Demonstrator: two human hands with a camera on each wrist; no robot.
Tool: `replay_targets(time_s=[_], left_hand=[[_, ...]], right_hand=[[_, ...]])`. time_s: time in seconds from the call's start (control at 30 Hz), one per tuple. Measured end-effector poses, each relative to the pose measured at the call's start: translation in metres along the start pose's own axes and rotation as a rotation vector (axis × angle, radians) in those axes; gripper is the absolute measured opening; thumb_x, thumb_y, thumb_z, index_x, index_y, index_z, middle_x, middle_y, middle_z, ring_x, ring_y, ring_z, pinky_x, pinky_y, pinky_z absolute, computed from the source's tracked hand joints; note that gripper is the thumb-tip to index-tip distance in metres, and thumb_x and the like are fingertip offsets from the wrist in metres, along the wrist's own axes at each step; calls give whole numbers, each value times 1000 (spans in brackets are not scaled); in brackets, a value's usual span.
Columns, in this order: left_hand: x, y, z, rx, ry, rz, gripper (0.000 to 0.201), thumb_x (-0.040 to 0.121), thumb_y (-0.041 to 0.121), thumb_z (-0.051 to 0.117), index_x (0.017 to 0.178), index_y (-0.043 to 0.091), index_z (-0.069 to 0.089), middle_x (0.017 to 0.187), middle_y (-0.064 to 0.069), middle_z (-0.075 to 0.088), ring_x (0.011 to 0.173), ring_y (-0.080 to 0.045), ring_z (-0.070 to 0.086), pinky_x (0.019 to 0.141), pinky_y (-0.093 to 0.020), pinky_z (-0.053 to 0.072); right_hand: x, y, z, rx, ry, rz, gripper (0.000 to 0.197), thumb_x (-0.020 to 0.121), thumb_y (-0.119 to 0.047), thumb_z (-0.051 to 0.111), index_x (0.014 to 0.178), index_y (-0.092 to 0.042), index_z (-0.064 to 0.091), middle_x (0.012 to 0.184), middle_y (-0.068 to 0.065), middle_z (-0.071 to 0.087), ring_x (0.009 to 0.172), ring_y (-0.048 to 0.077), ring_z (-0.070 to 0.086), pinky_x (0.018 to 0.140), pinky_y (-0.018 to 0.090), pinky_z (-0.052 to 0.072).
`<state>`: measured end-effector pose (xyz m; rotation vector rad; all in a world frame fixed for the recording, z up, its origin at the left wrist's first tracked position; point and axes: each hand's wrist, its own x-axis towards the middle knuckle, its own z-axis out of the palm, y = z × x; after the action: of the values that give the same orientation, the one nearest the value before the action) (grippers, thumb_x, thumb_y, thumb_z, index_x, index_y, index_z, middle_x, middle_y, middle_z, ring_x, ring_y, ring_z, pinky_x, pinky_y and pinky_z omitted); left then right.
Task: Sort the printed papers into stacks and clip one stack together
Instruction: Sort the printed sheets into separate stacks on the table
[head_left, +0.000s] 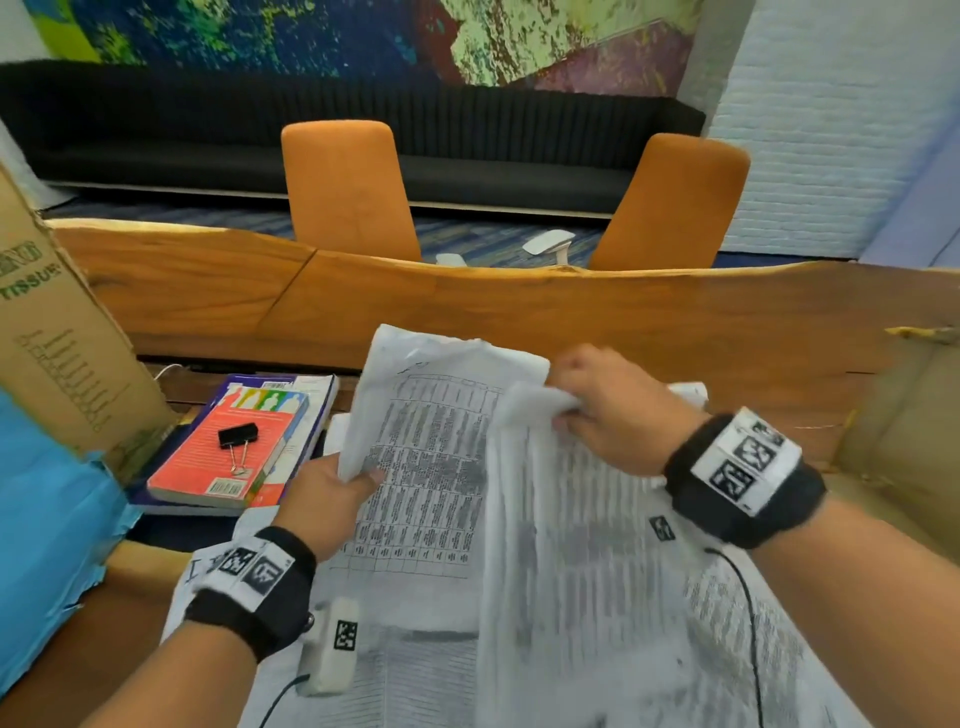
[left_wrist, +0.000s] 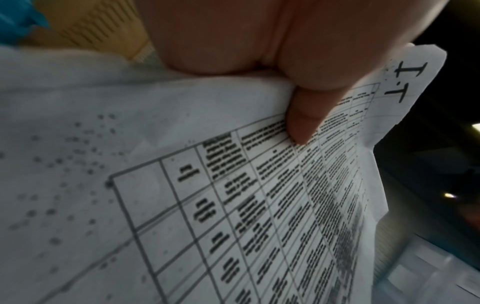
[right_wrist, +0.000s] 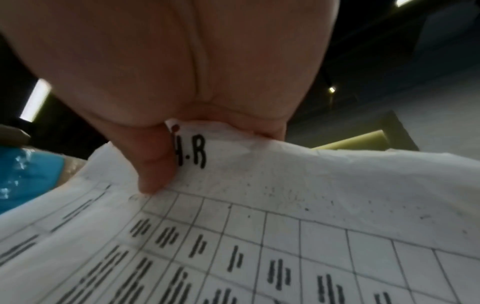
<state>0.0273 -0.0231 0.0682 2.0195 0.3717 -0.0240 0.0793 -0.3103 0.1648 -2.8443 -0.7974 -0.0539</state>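
Note:
My left hand (head_left: 332, 488) pinches the left edge of a printed table sheet (head_left: 431, 441), thumb on top; in the left wrist view this sheet (left_wrist: 259, 195) carries the letters "I.T" at a corner. My right hand (head_left: 608, 410) grips the top corner of another printed sheet (head_left: 587, 545), raised and blurred; the right wrist view shows that sheet (right_wrist: 285, 205) marked "H.R" beside my thumb. More printed papers (head_left: 415, 665) lie spread on the table under both hands. A black binder clip (head_left: 238, 435) rests on a red book (head_left: 228, 447) to the left, apart from both hands.
A cardboard box (head_left: 62, 332) printed "TISSUE" and blue plastic (head_left: 47, 519) stand at the left. A second carton (head_left: 904, 415) sits at the right. The wooden table (head_left: 519, 306) runs across, with two orange chairs (head_left: 348, 187) beyond. A small white device (head_left: 332, 644) lies near my left wrist.

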Motion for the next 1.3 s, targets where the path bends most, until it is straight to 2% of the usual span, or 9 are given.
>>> replay_targets(time_s=[0.1, 0.3, 0.4, 0.53, 0.67, 0.73, 0.83, 1.1, 1.3], left_hand=[[-2, 21, 11, 27, -131, 95, 20, 93, 22, 61, 84, 5, 59, 64, -7, 43, 49, -15, 41, 42, -22, 37], [-8, 38, 7, -155, -249, 200, 40, 79, 55, 63, 109, 27, 65, 97, 5, 75, 89, -10, 71, 76, -29, 54], [-9, 37, 17, -185, -189, 211, 40, 71, 30, 82, 106, 31, 64, 96, 10, 76, 88, -8, 72, 76, -32, 57], [-5, 36, 35, -221, 8, 218, 26, 85, 7, 70, 95, 31, 65, 91, 7, 73, 87, -10, 70, 75, -28, 57], [3, 24, 27, -289, 73, 146, 21, 83, 2, 69, 84, 22, 70, 80, 3, 74, 80, -18, 71, 67, -26, 54], [6, 19, 19, -352, 96, 118, 19, 83, -4, 66, 85, 14, 71, 81, -5, 74, 82, -27, 71, 74, -36, 56], [6, 14, 18, -344, 18, 104, 21, 85, -8, 56, 88, 9, 70, 84, -14, 72, 86, -35, 68, 73, -40, 55], [-2, 34, 42, -458, 57, 232, 31, 77, 5, 59, 100, 24, 66, 98, 1, 72, 91, -14, 67, 74, -35, 54], [0, -15, 68, -345, -13, 33, 26, 84, -4, 57, 90, 19, 67, 92, -8, 71, 93, -29, 67, 73, -35, 53]], right_hand=[[29, -18, -29, -47, 127, -93, 20, 93, -26, 61, 110, -16, 65, 154, 5, 36, 142, 27, 32, 112, 46, 31], [47, -36, -35, -32, 145, -124, 18, 98, -25, 53, 114, -22, 59, 101, -4, 53, 91, 18, 53, 77, 32, 43], [47, -45, -28, 30, 210, -173, 15, 97, -24, 55, 109, -19, 61, 99, -1, 57, 89, 19, 54, 79, 38, 48], [49, -46, -12, 123, 448, -132, 21, 90, -27, 63, 109, -18, 61, 108, -1, 59, 101, 18, 53, 93, 40, 44], [25, -17, 30, 608, 857, 326, 61, 79, -13, 67, 137, -13, 46, 142, 5, 45, 133, 18, 41, 112, 37, 33], [10, -7, 63, 1025, 728, 619, 62, 81, -9, 61, 140, -17, 43, 147, 4, 44, 136, 20, 40, 111, 43, 37], [5, -10, 95, 1436, 444, 687, 32, 79, -2, 53, 105, -17, 64, 116, 8, 68, 117, 36, 59, 89, 48, 52], [9, -45, 65, 1119, 607, 360, 20, 89, 2, 54, 96, -16, 58, 95, 16, 66, 82, 32, 64, 66, 52, 57], [-14, -32, 130, 1144, 429, 512, 35, 88, 7, 56, 102, -24, 64, 92, 6, 71, 88, 30, 69, 66, 42, 61]])
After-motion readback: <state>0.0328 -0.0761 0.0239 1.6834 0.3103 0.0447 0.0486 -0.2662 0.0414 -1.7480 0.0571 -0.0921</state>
